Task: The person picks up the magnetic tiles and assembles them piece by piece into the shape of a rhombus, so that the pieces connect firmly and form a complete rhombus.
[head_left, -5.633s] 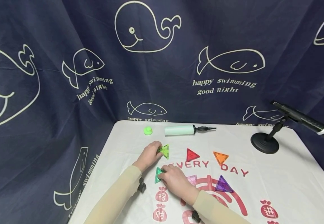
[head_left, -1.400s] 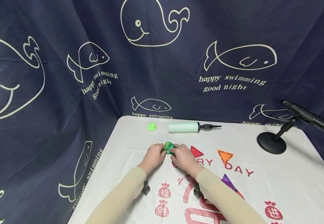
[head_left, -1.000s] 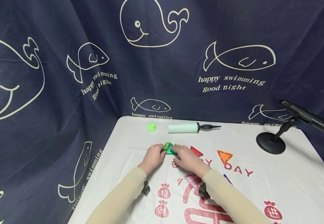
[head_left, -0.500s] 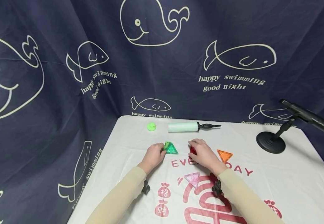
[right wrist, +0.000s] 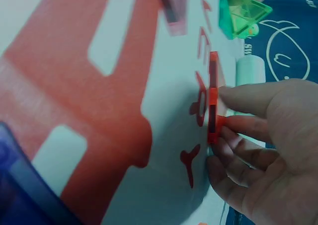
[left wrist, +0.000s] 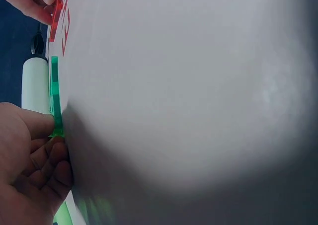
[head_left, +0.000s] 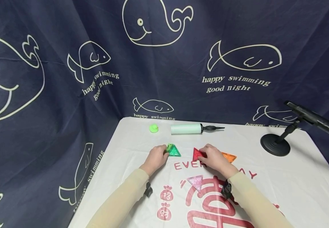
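Left grip pinches translucent lime-green triangular tile, translucent emerald triangular tile just beside; right grip pinches translucent red triangular tile.

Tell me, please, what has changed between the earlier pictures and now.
The green triangle has moved away from the person and slightly right, to the light green triangle. The right hand has let go of it, moved right and now pinches the red triangle. The left hand still holds the light green triangle; the duck and pump stayed in place.
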Demonstrator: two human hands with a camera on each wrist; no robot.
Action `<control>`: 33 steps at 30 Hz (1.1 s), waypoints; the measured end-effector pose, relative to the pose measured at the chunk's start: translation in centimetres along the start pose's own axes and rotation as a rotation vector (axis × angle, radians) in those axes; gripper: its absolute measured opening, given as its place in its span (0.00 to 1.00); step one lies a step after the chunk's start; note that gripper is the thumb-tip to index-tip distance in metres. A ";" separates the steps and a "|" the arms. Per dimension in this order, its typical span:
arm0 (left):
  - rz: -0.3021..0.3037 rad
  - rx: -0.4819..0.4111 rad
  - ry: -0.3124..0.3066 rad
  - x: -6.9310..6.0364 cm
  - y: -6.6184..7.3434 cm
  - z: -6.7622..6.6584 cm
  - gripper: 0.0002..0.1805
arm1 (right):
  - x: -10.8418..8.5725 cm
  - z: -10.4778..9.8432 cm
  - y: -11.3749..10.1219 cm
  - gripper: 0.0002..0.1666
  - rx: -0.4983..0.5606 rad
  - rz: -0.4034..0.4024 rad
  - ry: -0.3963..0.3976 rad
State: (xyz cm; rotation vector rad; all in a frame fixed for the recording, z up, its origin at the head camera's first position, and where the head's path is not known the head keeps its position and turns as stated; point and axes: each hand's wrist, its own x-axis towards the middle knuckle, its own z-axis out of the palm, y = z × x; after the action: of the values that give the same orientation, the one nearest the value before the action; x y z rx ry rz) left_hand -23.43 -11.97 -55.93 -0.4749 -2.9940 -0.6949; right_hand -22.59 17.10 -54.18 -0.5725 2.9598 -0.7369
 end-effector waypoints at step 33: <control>-0.010 -0.019 -0.004 -0.2 0.3 -0.2 0.06 | -0.8 -0.4 -1.3 0.12 0.069 0.136 0.063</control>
State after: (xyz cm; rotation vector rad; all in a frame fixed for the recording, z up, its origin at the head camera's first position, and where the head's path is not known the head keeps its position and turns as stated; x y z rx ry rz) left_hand -23.19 -11.82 -55.60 -0.4636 -2.9979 -0.7246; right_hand -21.41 16.55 -53.24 -0.3453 2.9790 -0.8541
